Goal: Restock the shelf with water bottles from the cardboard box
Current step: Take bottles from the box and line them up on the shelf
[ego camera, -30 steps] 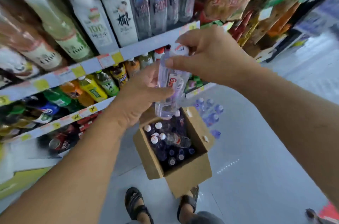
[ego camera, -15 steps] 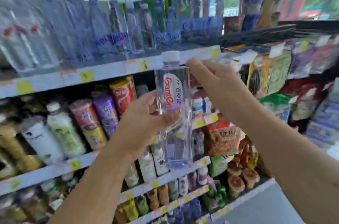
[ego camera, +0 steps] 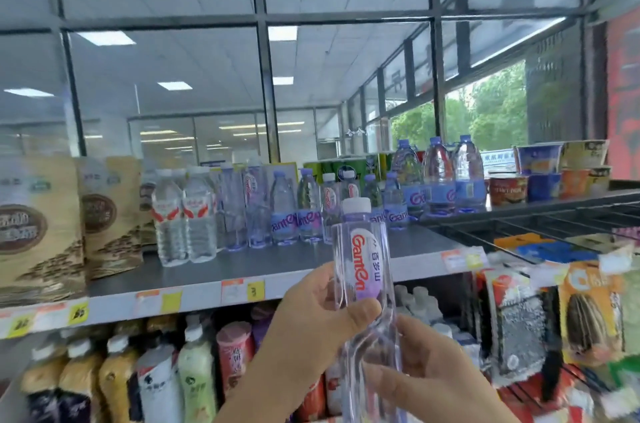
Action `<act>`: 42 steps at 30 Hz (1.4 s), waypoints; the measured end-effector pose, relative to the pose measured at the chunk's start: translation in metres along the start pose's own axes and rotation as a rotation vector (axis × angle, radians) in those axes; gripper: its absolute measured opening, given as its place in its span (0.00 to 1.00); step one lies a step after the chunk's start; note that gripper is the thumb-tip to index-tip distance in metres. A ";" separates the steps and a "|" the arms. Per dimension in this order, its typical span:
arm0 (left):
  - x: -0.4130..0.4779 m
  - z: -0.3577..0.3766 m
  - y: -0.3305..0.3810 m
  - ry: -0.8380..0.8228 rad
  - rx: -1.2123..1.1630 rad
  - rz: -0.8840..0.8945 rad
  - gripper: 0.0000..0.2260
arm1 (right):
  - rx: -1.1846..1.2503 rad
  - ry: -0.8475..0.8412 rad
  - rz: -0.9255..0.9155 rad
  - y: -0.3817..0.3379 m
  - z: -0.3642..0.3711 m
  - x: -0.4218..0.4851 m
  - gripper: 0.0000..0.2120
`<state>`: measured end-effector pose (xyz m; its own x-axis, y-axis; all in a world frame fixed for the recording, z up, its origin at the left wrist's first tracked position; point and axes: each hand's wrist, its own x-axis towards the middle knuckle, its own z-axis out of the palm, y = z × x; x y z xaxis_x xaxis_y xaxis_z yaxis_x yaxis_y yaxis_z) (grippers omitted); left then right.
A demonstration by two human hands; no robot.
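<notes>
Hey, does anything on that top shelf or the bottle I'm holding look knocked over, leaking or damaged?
Nothing stands out. The water bottle, held in the left hand and right hand, is upright and capped. The shelved bottles on the top shelf stand upright, and no spill shows there.

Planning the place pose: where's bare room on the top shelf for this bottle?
Bare grey strip of the top shelf along its front edge, in front of the small Ganten bottles and right of the red-labelled water bottles. Crowded behind: the bottle row stands packed; brown bags fill the left end.
</notes>
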<state>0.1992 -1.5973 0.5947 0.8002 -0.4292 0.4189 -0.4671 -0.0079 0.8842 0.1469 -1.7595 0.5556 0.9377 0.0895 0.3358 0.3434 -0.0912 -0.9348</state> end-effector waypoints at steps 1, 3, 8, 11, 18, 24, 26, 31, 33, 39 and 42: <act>0.002 -0.003 0.001 -0.015 -0.012 0.004 0.16 | 0.015 0.014 0.004 -0.001 0.000 0.003 0.28; 0.004 -0.012 0.004 -0.039 -0.028 0.008 0.22 | 0.025 0.062 0.019 -0.002 -0.001 0.012 0.30; 0.020 -0.049 -0.003 0.009 0.039 -0.014 0.20 | -0.014 0.124 0.003 -0.018 0.016 0.052 0.26; 0.039 -0.081 -0.002 0.045 0.022 0.019 0.21 | -0.081 0.152 -0.036 -0.030 0.039 0.085 0.25; 0.075 -0.166 -0.001 0.083 -0.053 0.044 0.22 | -0.154 0.161 -0.110 -0.040 0.093 0.164 0.12; 0.089 -0.214 -0.025 0.099 -0.121 -0.014 0.18 | -0.209 0.136 -0.114 -0.036 0.120 0.201 0.11; 0.094 -0.225 -0.033 0.130 -0.079 -0.028 0.17 | -0.208 0.121 -0.115 -0.037 0.126 0.215 0.12; 0.104 -0.240 -0.048 0.141 0.012 -0.087 0.15 | -0.264 0.094 -0.063 -0.023 0.136 0.259 0.13; 0.105 -0.244 -0.053 0.170 0.015 -0.148 0.13 | -0.278 0.075 -0.030 -0.010 0.140 0.276 0.16; 0.109 -0.243 -0.065 0.279 0.019 -0.257 0.09 | -0.307 0.041 0.012 0.026 0.145 0.306 0.19; 0.112 -0.244 -0.069 0.367 0.020 -0.267 0.17 | -0.295 0.029 0.010 0.034 0.142 0.315 0.21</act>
<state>0.4130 -1.4240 0.6306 0.9723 -0.0615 0.2254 -0.2304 -0.0937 0.9686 0.4466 -1.5936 0.6135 0.9407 0.0588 0.3340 0.3308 -0.3764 -0.8654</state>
